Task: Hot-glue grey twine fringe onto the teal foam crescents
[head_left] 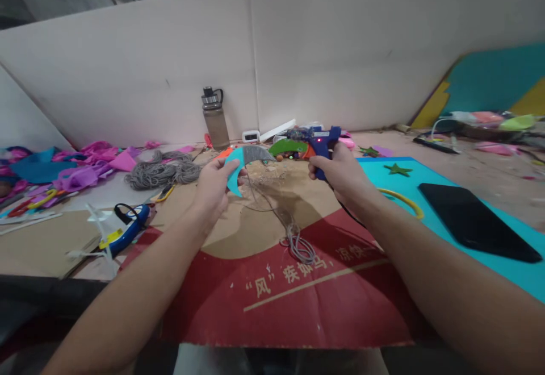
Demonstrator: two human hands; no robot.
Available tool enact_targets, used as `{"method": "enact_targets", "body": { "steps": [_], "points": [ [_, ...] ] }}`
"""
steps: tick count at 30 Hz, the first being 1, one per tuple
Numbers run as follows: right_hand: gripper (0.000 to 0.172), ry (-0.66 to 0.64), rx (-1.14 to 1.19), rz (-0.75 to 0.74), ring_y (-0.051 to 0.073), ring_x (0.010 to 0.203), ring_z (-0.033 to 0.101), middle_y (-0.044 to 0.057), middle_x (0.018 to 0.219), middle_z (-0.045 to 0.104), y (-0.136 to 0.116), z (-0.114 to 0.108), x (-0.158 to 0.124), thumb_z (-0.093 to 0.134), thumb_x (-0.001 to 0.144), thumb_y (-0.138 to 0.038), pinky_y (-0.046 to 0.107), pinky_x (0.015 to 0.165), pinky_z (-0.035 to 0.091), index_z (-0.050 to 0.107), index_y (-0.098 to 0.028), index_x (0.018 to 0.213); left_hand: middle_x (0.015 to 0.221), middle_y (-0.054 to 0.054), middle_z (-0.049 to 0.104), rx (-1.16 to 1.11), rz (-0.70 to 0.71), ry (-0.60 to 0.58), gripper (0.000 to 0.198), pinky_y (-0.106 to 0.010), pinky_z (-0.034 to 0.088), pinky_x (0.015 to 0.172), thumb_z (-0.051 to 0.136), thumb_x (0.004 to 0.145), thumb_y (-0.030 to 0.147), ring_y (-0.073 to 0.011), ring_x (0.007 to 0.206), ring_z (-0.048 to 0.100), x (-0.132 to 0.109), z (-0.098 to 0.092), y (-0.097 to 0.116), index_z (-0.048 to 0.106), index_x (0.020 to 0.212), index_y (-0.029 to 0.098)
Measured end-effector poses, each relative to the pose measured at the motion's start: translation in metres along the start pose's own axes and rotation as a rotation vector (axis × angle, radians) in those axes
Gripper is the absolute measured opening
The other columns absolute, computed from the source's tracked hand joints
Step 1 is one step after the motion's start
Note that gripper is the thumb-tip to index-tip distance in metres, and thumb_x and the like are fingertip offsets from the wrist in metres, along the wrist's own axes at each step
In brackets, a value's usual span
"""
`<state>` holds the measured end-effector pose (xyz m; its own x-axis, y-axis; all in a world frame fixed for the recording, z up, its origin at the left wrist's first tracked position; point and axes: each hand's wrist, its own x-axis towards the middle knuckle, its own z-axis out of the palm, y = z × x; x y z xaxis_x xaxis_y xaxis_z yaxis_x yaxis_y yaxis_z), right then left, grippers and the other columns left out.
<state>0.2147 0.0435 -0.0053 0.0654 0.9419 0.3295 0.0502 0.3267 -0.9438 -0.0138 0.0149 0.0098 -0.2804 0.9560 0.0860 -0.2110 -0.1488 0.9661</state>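
My left hand (217,184) is closed on a curved turquoise crescent (235,171), pinching it between thumb and fingers. Grey cord (258,154) covers the crescent's upper right part. From there a strand hangs down to a loose coil of grey cord (300,244) lying on the cardboard. My right hand (338,167) grips a blue hot glue gun (323,142) by its handle, a red light showing on its side. The gun's nozzle points left, toward the crescent but apart from it. Behind the nozzle lies a green curved piece (289,147).
A red and brown cardboard sheet (298,318) covers the table before me. A bottle (216,119) stands by the white partition. Grey cord bundles (164,169) and felt scraps (85,173) lie left. At right are a black tablet (477,221), a yellow ring (404,199) and a green star (397,170).
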Motion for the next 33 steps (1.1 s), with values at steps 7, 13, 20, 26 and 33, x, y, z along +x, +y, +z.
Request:
{"method": "enact_targets", "body": {
  "steps": [7, 13, 20, 26, 33],
  "points": [
    [0.028, -0.236, 0.094, -0.142, 0.012, 0.057, 0.048, 0.001, 0.087, 0.062, -0.025, 0.011, -0.03, 0.063, 0.08, -0.027, 0.03, 0.053, 0.044, 0.047, -0.025, 0.104, 0.057, 0.002, 0.061, -0.062, 0.001, 0.055, 0.016, -0.019, 0.043, 0.048, 0.075, 0.061, 0.016, -0.0082, 0.048, 0.054, 0.009, -0.003, -0.005, 0.062, 0.072, 0.013],
    [0.034, -0.297, -0.116, -0.233, 0.014, 0.065, 0.052, 0.004, 0.093, 0.061, -0.023, 0.015, -0.037, 0.059, 0.084, -0.025, 0.03, 0.055, 0.047, 0.045, -0.023, 0.115, 0.06, 0.001, 0.062, -0.096, 0.005, 0.005, 0.017, -0.021, 0.046, 0.052, 0.075, 0.061, 0.013, -0.0092, 0.051, 0.056, 0.004, -0.001, -0.002, 0.064, 0.075, 0.013],
    [0.03, -0.311, -0.329, -0.353, 0.025, 0.094, 0.06, 0.011, 0.107, 0.061, -0.02, 0.016, -0.039, 0.054, 0.088, -0.027, 0.04, 0.072, 0.053, 0.047, -0.021, 0.117, 0.063, -0.001, 0.065, -0.115, -0.005, 0.023, 0.011, -0.02, 0.047, 0.052, 0.071, 0.066, 0.01, -0.0079, 0.05, 0.055, 0.0, 0.003, 0.002, 0.063, 0.074, 0.011],
    [0.034, -0.289, -0.434, -0.353, 0.028, 0.096, 0.059, 0.014, 0.109, 0.061, -0.022, 0.016, -0.04, 0.053, 0.087, -0.028, 0.046, 0.079, 0.052, 0.047, -0.018, 0.12, 0.063, 0.0, 0.064, -0.114, -0.003, 0.024, 0.009, -0.019, 0.046, 0.051, 0.069, 0.067, 0.008, -0.0073, 0.05, 0.055, 0.002, 0.003, 0.0, 0.063, 0.074, 0.011],
    [0.038, -0.29, -0.489, -0.324, 0.028, 0.094, 0.06, 0.014, 0.107, 0.061, -0.022, 0.016, -0.04, 0.052, 0.087, -0.03, 0.047, 0.081, 0.051, 0.045, -0.017, 0.122, 0.062, 0.0, 0.063, -0.113, -0.005, 0.037, 0.011, -0.019, 0.046, 0.051, 0.07, 0.067, 0.009, -0.0077, 0.051, 0.055, 0.001, 0.002, 0.0, 0.062, 0.073, 0.012]
  ]
}}
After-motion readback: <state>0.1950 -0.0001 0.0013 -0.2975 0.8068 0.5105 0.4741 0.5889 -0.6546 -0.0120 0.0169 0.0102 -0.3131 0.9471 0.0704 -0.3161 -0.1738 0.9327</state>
